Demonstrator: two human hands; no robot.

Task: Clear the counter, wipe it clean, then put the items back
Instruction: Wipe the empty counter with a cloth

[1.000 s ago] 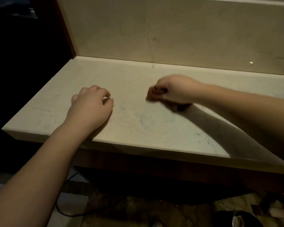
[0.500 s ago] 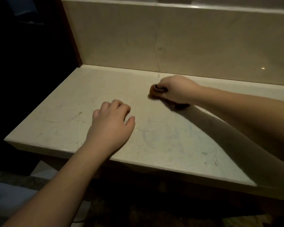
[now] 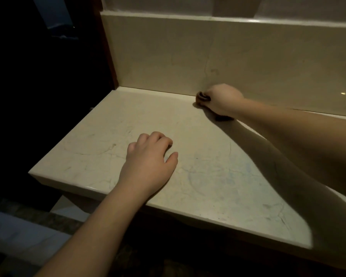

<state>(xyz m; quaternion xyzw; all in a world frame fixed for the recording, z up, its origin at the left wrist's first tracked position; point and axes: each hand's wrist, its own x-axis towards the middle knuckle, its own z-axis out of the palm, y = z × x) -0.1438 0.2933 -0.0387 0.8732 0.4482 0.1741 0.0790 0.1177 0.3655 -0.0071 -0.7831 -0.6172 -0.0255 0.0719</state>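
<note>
Head view: the pale stone tabletop (image 3: pixel 100 148) fills the middle of the frame, and nothing stands on it. The right hand (image 3: pixel 223 100) is in the upper right of the frame, at the back edge where the tabletop meets the back wall (image 3: pixel 188 56). It is closed in a fist around a small dark cloth (image 3: pixel 202 96). A bit of the cloth pokes out on the left side of the fist and presses down on the stone, right by the wall. The left hand (image 3: pixel 148 166) is in the lower middle of the frame. It lies palm down on the tabletop near the front edge, with its fingers curled a little, and it holds nothing.

This looks like the wiping step. The things to put back are not in the picture.

What could go wrong: the cloth is small and balled up, so it may skip the thin line along the wall and leave dirt there. The light is dim, so spots are easy to miss. The knuckles could bump the wall if the hand pushes hard.
</note>
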